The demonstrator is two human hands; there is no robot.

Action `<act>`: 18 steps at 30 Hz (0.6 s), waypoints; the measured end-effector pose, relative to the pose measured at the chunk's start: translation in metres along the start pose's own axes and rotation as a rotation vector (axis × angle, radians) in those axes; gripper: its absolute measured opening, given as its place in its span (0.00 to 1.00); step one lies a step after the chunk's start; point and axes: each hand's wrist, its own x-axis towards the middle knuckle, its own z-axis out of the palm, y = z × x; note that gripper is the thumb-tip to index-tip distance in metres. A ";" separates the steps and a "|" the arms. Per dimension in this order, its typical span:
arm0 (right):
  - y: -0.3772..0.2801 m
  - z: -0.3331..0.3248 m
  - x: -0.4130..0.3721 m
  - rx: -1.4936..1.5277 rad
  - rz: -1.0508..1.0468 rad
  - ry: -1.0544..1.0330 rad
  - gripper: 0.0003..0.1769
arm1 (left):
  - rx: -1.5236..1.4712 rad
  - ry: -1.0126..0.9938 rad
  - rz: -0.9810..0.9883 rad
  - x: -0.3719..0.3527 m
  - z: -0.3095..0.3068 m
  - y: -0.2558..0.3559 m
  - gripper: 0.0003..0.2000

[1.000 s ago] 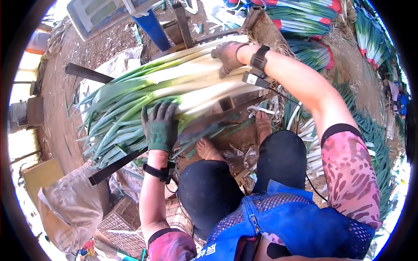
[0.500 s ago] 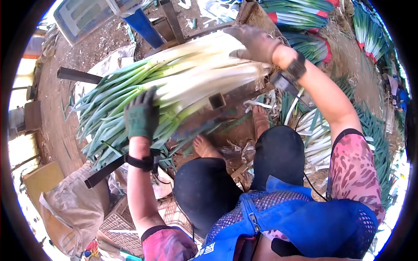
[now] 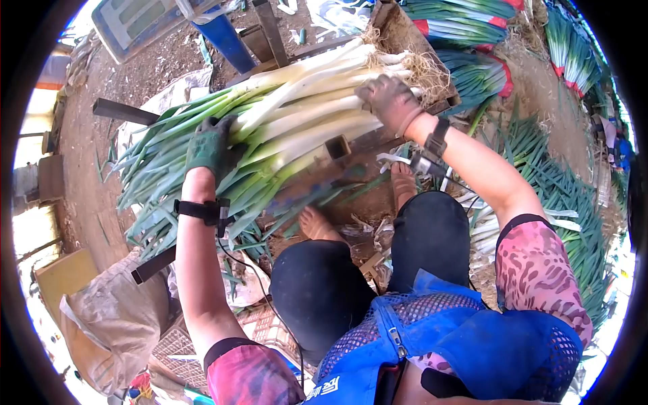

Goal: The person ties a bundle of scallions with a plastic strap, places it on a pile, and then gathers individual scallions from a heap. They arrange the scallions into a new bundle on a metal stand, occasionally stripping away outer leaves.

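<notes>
A large pile of long green onions [image 3: 297, 115] lies across a metal frame [image 3: 337, 148], with roots to the right against an upright plate [image 3: 412, 37] and green leaves to the left. My left hand [image 3: 210, 145], in a green and dark glove, rests on the pile where the stalks turn green; its fingers are curled at the stalks, and what they hold is partly hidden. On the lower edge of the white stalks, close to the roots, is my right hand [image 3: 390, 101] in a greyish glove, its fingers bent over the stalks.
Bundles with red bands [image 3: 466, 34] lie at the upper right. Loose onions [image 3: 540, 182] cover the ground at the right. A scale-like box [image 3: 135, 27] and a blue post [image 3: 226, 44] stand at the upper left. Crates [image 3: 182, 351] and a sack [image 3: 121, 317] are lower left.
My right hand has moved down from the top of the root ends, leaving the roots visible. My left hand has shifted slightly up and left along the pile.
</notes>
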 end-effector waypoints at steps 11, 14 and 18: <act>0.013 0.010 -0.008 0.112 0.050 0.078 0.16 | -0.032 -0.108 -0.007 -0.013 -0.012 0.009 0.24; 0.016 -0.027 -0.018 0.257 0.087 0.087 0.12 | -0.020 -0.001 0.036 -0.024 -0.018 0.015 0.26; 0.013 -0.058 -0.027 0.397 0.031 0.401 0.12 | 0.060 -0.059 0.145 -0.018 -0.028 0.049 0.28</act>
